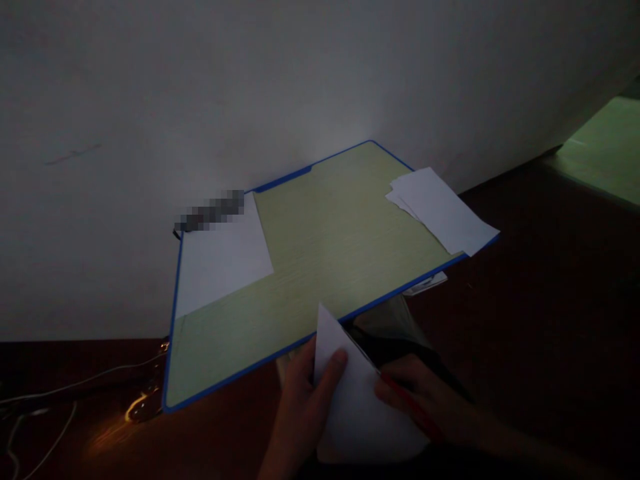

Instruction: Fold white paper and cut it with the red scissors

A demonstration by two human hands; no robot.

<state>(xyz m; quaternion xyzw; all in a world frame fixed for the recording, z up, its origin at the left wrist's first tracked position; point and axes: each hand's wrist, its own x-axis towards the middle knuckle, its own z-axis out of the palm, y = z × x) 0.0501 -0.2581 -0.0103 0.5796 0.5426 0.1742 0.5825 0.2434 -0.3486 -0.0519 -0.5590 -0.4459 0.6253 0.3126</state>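
In front of the board's near edge, my left hand [313,393] grips a folded white sheet of paper [357,413], its thumb pressed flat on the face. My right hand [420,387] is closed around a red-handled knife [413,407]. The knife's thin dark blade runs along the sheet's slanting right edge, touching or very near it. Dim light hides whether the blade is inside the fold.
A pale-topped folding table [330,220] with blue rim stands against the grey wall [300,80]. White paper [225,260] lies at its left, beside a pixelated item. More sheets [445,210] overhang its right edge. A lit lamp [143,407] and white cables [90,380] are at lower left.
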